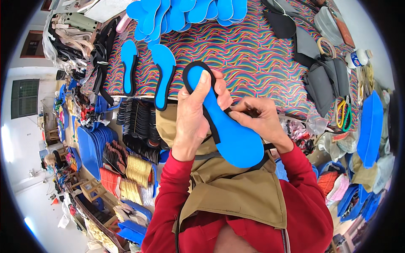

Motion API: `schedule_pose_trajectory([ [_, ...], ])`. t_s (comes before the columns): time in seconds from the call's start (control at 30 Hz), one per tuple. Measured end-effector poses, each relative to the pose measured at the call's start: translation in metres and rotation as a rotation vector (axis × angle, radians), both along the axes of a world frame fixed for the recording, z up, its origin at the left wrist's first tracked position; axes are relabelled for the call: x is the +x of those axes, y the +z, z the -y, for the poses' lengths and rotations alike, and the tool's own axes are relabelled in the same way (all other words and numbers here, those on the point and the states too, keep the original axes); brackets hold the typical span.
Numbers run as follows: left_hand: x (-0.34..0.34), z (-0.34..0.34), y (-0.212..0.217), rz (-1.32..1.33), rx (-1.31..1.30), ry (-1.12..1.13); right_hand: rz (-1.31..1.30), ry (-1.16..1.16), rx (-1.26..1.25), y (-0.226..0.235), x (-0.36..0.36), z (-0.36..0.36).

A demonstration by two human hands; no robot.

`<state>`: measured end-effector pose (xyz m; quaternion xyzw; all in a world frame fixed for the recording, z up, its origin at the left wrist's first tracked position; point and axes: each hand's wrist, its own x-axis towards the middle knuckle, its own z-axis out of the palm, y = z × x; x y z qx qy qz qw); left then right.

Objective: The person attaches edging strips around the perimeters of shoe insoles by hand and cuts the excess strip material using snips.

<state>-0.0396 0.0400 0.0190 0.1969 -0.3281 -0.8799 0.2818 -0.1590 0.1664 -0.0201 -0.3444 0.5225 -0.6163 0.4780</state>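
Note:
A blue insole (234,137) with black edging tape round its upper end and left side is held up over my lap. My left hand (192,111) is closed round the narrower upper part, its thumb flat on the blue face and its fingers behind the right edge. At that right edge my right hand (261,120) pinches the black tape (269,146), whose loose tail shows below the palm. The wide lower end has bare blue edges. Two partly edged insoles (163,63) (128,69) lie at the table's near left edge.
Plain blue insoles (198,10) are heaped at the far side of the patterned tabletop (236,46). On the right lie grey fabric pieces (322,82), scissors (344,114) and a white bottle (358,58). Blue bins (90,145) and stacked sole pieces (137,168) stand to my left.

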Motion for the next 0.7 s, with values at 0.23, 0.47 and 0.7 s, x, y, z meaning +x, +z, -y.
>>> schedule_pose_trajectory([
  [0.23, -0.004, -0.004, -0.001, -0.024, 0.051, 0.044, -0.136, 0.143, 0.033, 0.004, -0.018, 0.011],
  [0.47, -0.004, 0.001, -0.014, 0.007, -0.199, 0.037, -0.047, 0.096, 0.023, 0.008, -0.018, 0.018],
  [0.7, 0.004, -0.014, -0.025, 0.131, -0.228, 0.013, 0.079, 0.02, -0.032, 0.004, -0.012, 0.028],
])
